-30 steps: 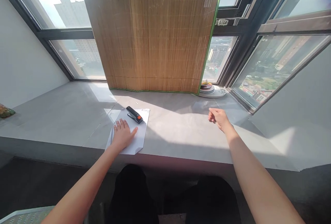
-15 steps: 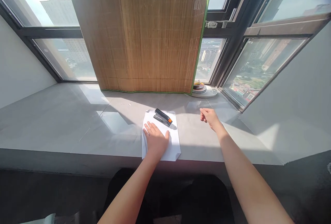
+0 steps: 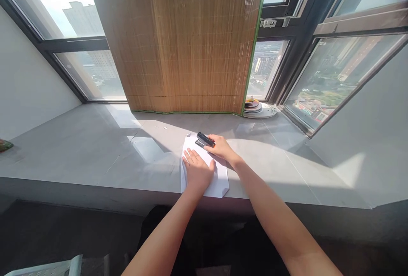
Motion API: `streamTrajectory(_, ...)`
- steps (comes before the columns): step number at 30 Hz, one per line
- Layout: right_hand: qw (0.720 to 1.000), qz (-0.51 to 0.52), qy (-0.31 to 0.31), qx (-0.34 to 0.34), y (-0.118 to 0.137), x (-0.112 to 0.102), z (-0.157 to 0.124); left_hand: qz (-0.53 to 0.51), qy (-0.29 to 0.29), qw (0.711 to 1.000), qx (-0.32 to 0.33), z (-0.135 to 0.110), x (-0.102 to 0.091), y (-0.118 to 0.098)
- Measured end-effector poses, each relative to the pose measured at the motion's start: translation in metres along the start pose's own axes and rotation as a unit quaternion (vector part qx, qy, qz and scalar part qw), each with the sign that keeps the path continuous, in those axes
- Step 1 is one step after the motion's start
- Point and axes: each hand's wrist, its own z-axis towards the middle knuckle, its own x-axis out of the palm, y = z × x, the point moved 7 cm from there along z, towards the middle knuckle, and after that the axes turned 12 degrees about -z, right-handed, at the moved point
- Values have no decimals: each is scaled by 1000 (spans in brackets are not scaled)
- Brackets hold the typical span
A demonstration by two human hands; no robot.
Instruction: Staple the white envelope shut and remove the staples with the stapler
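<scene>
White sheets of paper (image 3: 219, 180) lie at the front edge of a grey stone window ledge (image 3: 95, 148). My left hand (image 3: 197, 170) lies flat on the paper, fingers spread, pressing it down. A black stapler with an orange tip (image 3: 204, 139) rests on the far end of the paper. My right hand (image 3: 221, 147) has closed its fingers round the right end of the stapler.
A bamboo blind (image 3: 191, 42) hangs down to the ledge behind the paper. A stack of plates (image 3: 256, 108) sits at the back right by the window frame. A small object (image 3: 4, 144) lies at the far left of the ledge.
My right hand moved left from the bare ledge and took hold of the stapler. My left hand stayed flat on the paper, after sliding it rightwards earlier.
</scene>
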Motion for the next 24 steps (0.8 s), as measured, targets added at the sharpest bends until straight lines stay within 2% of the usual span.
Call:
streamTrajectory(6, 997, 65, 12, -27, -9, -3, -12, -11, -47, 999, 18, -1, 5, 6)
streamTrajectory(12, 980, 195, 45, -12, -4, -4, -18, 20, -30, 998, -43, 0, 7, 6)
streamTrajectory(15, 983, 184, 26, -12, -10, -15, -13, 18, 13, 999, -48, 12, -2, 16)
streamTrajectory(19, 978, 208, 7, 29, -27, -30, -8, -56, 70, 996, 27, 49, -27, 48)
streamTrajectory(22, 949, 294, 69, 91, -36, -21, -13, -144, 84, 977, 134, 70, -42, 72)
streamTrajectory(24, 923, 349, 108, 120, -38, -12, -17, -160, 109, 968, 162, 76, -39, 86)
